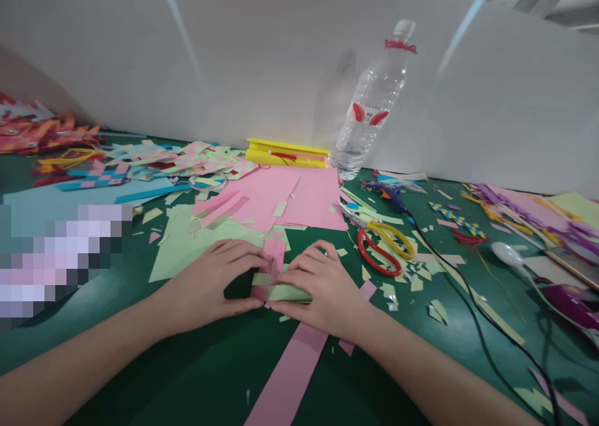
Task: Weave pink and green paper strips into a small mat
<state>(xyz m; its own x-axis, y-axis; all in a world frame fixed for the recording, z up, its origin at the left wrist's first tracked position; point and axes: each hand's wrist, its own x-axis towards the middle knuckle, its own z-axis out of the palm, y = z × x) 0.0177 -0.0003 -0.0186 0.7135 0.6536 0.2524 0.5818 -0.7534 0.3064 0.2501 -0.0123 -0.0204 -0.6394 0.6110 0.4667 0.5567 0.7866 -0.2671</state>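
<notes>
My left hand (213, 282) and my right hand (322, 289) rest on the green table (187, 376), fingertips meeting over a small weave of pink and pale green paper strips (274, 276). Both hands pinch and press the strips flat against the table. A long pink strip (290, 376) runs from under the weave toward me. The part of the weave beneath my fingers is hidden.
Red-and-yellow scissors (381, 245) lie right of my right hand. Pink paper sheets (290, 198), a pale green sheet (191, 245), a yellow box (285, 153) and a water bottle (374, 101) stand behind. A blue glue gun (390, 194) with black cable (472, 314) lies right. Paper scraps lie scattered about.
</notes>
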